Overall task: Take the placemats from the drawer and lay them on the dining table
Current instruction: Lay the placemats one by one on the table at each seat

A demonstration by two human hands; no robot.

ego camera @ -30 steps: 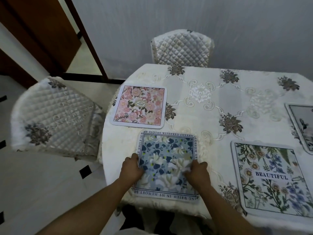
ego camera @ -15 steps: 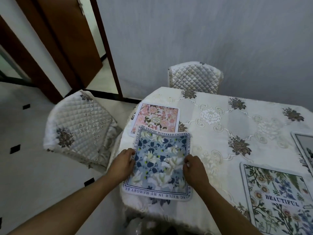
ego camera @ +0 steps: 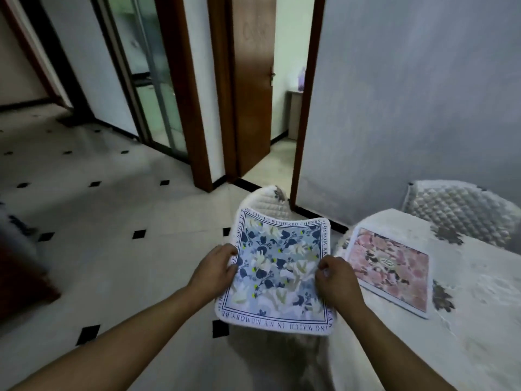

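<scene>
— Pinching both side edges, the left hand (ego camera: 215, 270) and right hand (ego camera: 337, 277) have their fingers (ego camera: 229, 268) closed on the blue placemat (ego camera: 277, 273), held in the air off the bench (ego camera: 451, 320).

— Risk?

— It's floppy; its far edge could fold or catch the chair (ego camera: 267, 204) at twelve o'clock, or overlap the pink placemat (ego camera: 390, 268) at three o'clock.

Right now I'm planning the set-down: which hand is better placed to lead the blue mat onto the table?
Right. The right hand grips the blue mat on the side nearest the table; the left hand hangs over the floor.
</scene>
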